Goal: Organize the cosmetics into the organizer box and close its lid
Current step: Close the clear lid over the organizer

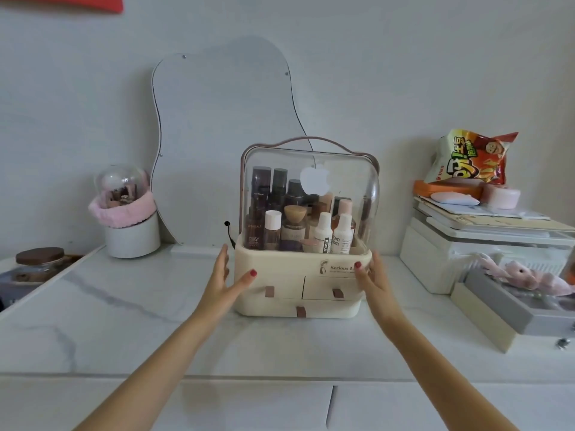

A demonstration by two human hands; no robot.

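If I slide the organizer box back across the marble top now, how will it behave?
The organizer box is packed with bottles under its closed clear lid, so it is probably heavy and top-loaded. It may glide easily on the smooth table. Both hands, left and right, press low on its sides, which should limit tipping.

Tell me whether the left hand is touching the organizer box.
Touching. In the head view, the left hand lies against the left side of the organizer box, with its thumb tip pressed on the cream front beside the upper left drawer and no gap showing.
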